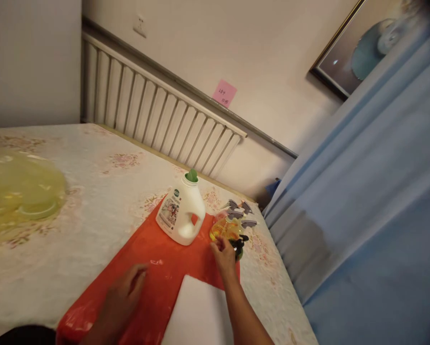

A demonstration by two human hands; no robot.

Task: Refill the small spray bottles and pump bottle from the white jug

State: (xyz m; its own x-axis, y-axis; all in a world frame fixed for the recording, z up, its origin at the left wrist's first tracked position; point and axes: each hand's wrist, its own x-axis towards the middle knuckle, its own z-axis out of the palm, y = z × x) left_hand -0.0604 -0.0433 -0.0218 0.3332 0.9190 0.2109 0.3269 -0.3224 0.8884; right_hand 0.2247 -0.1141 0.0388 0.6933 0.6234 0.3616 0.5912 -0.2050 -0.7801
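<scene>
My left hand (123, 297), slightly blurred, hovers over a red plastic sheet (143, 258). Its fingers are half curled and apart from the thumb, with nothing visible between them. My right hand (224, 256) is beside several clear spray bottles of yellow-orange liquid (225, 227) with grey trigger heads. Its fingers are bent with a gap at the thumb; whether they touch a bottle I cannot tell. A dark bottle with a black top (238, 246) is partly hidden behind this hand. Upright on the sheet stands a white detergent jug (186, 215) with a green spout.
A white flat board or box (198, 314) lies by my right forearm. On the floral tablecloth (93, 196), a translucent yellow plastic piece (24, 191) sits at the left. A radiator (157, 110) lines the wall; a blue curtain (366, 182) hangs at the right.
</scene>
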